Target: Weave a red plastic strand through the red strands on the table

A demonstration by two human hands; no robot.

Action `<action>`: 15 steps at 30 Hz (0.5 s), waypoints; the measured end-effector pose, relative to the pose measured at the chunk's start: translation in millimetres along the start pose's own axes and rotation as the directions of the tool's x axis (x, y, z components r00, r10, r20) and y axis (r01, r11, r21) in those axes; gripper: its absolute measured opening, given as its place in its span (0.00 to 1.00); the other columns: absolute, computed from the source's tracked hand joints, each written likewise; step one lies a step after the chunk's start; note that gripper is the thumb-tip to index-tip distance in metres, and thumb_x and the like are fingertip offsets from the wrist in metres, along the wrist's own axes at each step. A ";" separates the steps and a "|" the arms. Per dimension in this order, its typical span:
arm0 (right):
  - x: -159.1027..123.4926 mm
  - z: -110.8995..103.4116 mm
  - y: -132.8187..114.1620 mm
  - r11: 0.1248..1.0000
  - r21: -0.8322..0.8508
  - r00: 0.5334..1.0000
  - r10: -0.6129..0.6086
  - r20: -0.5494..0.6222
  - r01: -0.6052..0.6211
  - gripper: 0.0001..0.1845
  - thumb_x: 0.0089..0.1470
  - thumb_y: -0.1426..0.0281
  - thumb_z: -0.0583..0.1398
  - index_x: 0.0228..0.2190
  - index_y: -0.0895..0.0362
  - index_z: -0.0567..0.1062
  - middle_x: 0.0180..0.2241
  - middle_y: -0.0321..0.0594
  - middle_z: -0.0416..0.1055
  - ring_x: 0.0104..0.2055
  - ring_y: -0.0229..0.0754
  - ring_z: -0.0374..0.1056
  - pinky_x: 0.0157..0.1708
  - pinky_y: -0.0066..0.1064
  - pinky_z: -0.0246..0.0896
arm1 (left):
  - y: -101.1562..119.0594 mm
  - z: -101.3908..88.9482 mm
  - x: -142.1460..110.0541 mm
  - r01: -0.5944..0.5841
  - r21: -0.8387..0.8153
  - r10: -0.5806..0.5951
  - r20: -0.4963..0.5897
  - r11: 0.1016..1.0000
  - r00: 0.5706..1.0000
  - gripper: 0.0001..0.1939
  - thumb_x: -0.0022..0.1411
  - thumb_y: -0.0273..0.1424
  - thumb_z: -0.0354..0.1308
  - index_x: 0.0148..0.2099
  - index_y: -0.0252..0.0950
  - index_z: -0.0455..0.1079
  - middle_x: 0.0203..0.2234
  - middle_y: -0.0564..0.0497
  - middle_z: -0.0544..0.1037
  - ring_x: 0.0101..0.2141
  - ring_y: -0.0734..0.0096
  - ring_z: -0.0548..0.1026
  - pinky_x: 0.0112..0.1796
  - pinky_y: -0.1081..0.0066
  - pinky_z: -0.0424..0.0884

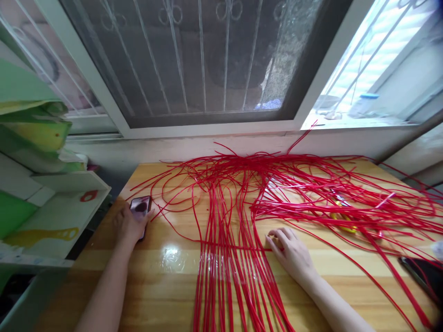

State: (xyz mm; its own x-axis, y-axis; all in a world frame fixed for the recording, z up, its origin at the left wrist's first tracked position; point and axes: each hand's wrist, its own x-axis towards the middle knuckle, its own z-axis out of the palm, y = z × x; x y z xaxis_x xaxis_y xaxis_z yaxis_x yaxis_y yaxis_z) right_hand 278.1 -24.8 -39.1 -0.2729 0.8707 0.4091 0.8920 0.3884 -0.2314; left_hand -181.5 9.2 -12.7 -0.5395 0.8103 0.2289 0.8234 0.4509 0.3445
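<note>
Many long red plastic strips [228, 240] lie spread over a glossy wooden table [166, 286], running from the near edge up to a tangled fan by the window. My left hand [128, 225] rests on a dark phone [141, 206] at the table's left edge, fingers curled over it. My right hand [290, 251] lies palm down on the table, fingertips touching the right side of the strip bundle, fingers slightly apart.
Yellow-handled scissors [341, 216] lie under the strips at right. A second dark phone [424, 274] sits at the right edge. A green and white shelf [44, 193] stands left of the table. A barred window [207, 60] is behind.
</note>
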 end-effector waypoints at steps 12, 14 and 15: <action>0.5 1.7 2.4 1.000 0.011 1.000 0.025 -0.007 -0.025 0.10 0.55 0.64 0.51 0.30 0.55 0.68 0.29 0.40 0.66 0.32 0.40 0.64 0.32 0.30 0.58 | -24.0 -22.0 -62.3 -0.278 -0.035 0.276 -0.058 0.960 0.959 0.30 0.57 0.43 0.47 0.58 0.36 0.48 0.43 0.45 0.71 0.44 0.55 0.67 0.45 0.61 0.62; -0.3 2.3 3.4 1.000 0.014 1.000 0.027 -0.004 -0.027 0.10 0.55 0.64 0.51 0.30 0.55 0.68 0.29 0.40 0.66 0.32 0.40 0.63 0.32 0.30 0.58 | -22.4 -20.8 -63.1 -0.275 -0.022 0.273 -0.065 0.961 0.960 0.31 0.57 0.43 0.47 0.59 0.36 0.46 0.43 0.45 0.71 0.44 0.55 0.67 0.44 0.61 0.62; -0.6 2.4 3.8 0.999 0.015 1.000 0.028 -0.003 -0.028 0.10 0.55 0.64 0.51 0.30 0.55 0.68 0.29 0.39 0.66 0.32 0.40 0.63 0.32 0.30 0.58 | -21.8 -20.0 -63.2 -0.275 -0.019 0.273 -0.066 0.961 0.960 0.31 0.57 0.42 0.47 0.59 0.36 0.46 0.44 0.45 0.71 0.44 0.55 0.67 0.45 0.61 0.62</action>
State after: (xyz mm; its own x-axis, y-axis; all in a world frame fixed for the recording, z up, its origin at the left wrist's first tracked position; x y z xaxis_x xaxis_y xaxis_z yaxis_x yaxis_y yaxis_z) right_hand 280.8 -23.2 -42.4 -0.2466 0.8803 0.4052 0.8936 0.3683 -0.2564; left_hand -168.9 -59.3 -16.4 -0.3042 0.8762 0.3739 0.9365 0.2031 0.2859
